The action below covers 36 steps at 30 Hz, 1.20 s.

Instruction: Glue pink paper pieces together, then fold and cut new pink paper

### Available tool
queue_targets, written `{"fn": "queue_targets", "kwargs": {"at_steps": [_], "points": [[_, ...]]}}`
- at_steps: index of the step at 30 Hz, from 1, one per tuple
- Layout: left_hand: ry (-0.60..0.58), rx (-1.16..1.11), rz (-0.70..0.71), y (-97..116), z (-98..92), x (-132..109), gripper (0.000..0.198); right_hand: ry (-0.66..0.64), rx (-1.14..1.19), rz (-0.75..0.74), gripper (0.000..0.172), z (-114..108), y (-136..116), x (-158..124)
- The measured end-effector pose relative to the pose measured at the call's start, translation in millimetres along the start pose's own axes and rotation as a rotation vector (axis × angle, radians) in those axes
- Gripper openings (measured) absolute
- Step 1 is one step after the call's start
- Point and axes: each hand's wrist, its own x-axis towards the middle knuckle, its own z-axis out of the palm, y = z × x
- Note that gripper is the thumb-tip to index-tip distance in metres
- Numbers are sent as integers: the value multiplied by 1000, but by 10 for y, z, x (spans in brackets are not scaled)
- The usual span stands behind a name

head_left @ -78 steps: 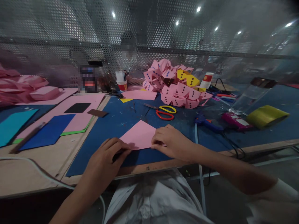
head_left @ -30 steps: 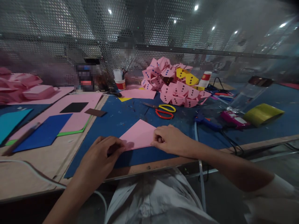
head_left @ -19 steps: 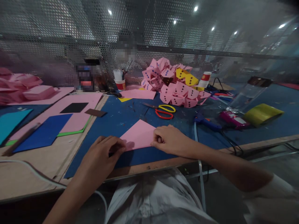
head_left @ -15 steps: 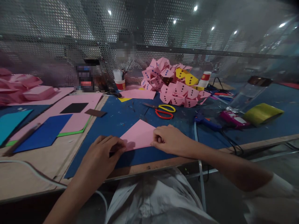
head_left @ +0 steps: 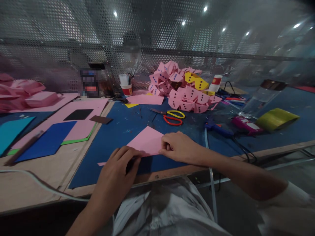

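A pink sheet of paper (head_left: 147, 141) lies folded on the blue mat (head_left: 118, 127), its peak pointing away from me and its straight edge along my side. My left hand (head_left: 124, 162) pinches that near edge left of its middle, fingers and thumb together. A narrow pink tip of the sheet shows beyond its knuckles on the left. At the right end of the sheet, my right hand (head_left: 176, 146) is closed with curled fingers on the corner. Just beyond the paper lie scissors (head_left: 172, 116) with one yellow and one red handle.
Pink folded pieces with dots (head_left: 187, 91) are heaped at the back. On the right are a blue glue gun (head_left: 219, 127), a clear jar (head_left: 261, 98) and a yellow roll (head_left: 278, 119). Coloured sheets (head_left: 46, 141) lie left. A white cord (head_left: 46, 186) crosses the table's front left.
My left hand has slid right along the near edge of the paper, uncovering a pink tip on its left. My right hand has stayed in place.
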Motion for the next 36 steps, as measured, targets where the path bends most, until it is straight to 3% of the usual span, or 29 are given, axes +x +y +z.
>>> {"fn": "queue_targets", "kwargs": {"at_steps": [6,21,36], "points": [[22,-47,69,61,70,22,23,18,2,-14,12,15,28,4],[-48,-34,-109,37,99,255,12,1,-2,-3,14,1,10,10],[-80,20,108,93,131,243,24,67,-75,-50,5,97,-93,46]]}}
